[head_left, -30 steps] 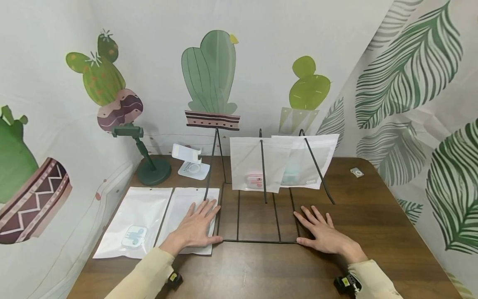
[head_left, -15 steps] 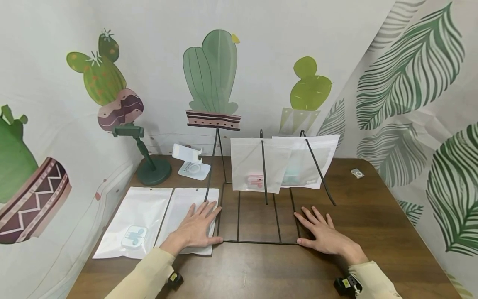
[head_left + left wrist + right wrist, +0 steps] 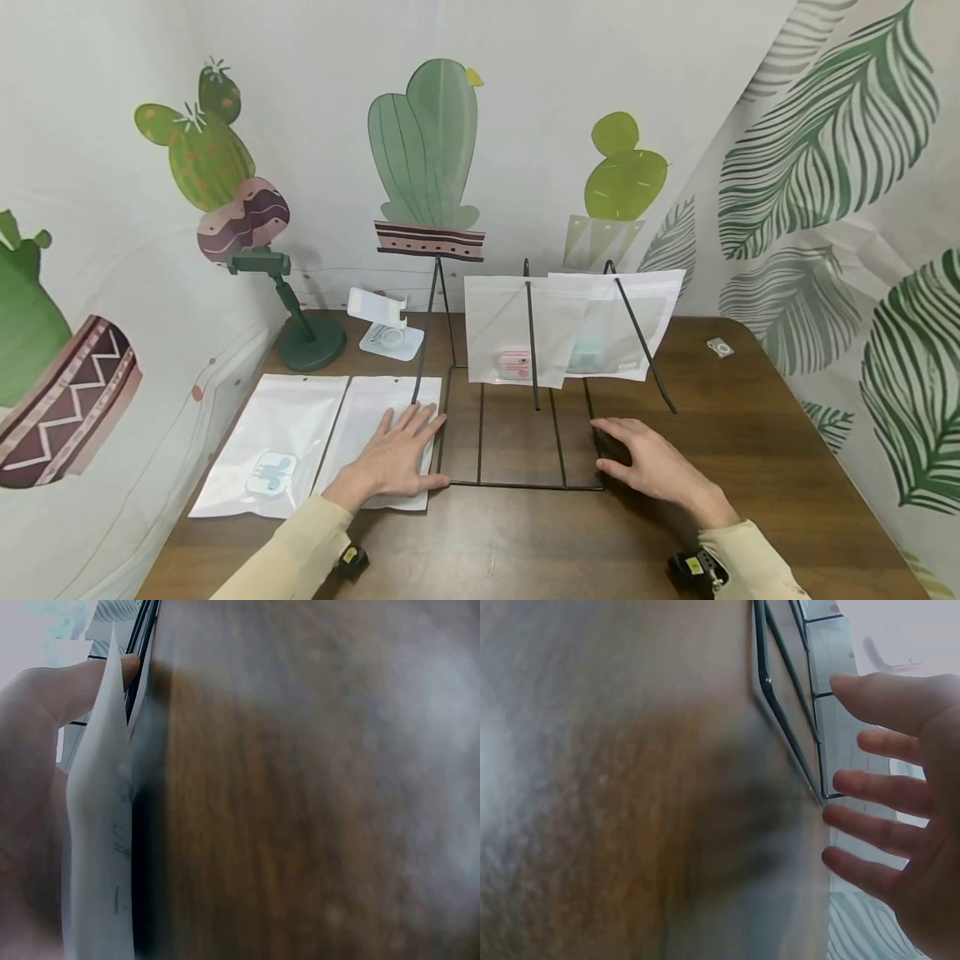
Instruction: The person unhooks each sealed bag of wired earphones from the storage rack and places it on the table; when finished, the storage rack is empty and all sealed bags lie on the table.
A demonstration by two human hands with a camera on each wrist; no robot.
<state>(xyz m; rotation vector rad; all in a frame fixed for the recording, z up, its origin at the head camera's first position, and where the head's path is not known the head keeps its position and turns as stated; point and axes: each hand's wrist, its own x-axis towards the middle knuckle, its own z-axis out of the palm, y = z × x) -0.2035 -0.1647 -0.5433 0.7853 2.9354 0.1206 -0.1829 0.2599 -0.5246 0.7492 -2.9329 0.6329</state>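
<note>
My left hand (image 3: 393,460) lies with spread fingers on the right one of two white zip pouches (image 3: 371,396), its thumb tip at the front left corner of a black wire rack (image 3: 517,485). That pouch's edge (image 3: 97,832) stands out pale beside the thumb in the left wrist view. Over the rack's right front corner hovers my right hand (image 3: 656,467), holding nothing; the right wrist view shows its fingers (image 3: 881,829) apart and slightly bent. From the rack's prongs hang a pouch with a pink item (image 3: 495,325) and a pouch with a teal item (image 3: 637,321).
The left pouch (image 3: 292,417) on the table holds a boxed pair of earphones (image 3: 272,473). Behind stand a green phone stand (image 3: 309,342) and a white stand (image 3: 390,340). A small silver gadget (image 3: 720,347) lies at the back right.
My right hand has lifted off the table, its fingers drawing together from a flat spread. The left hand, rack and pouches stay as they were.
</note>
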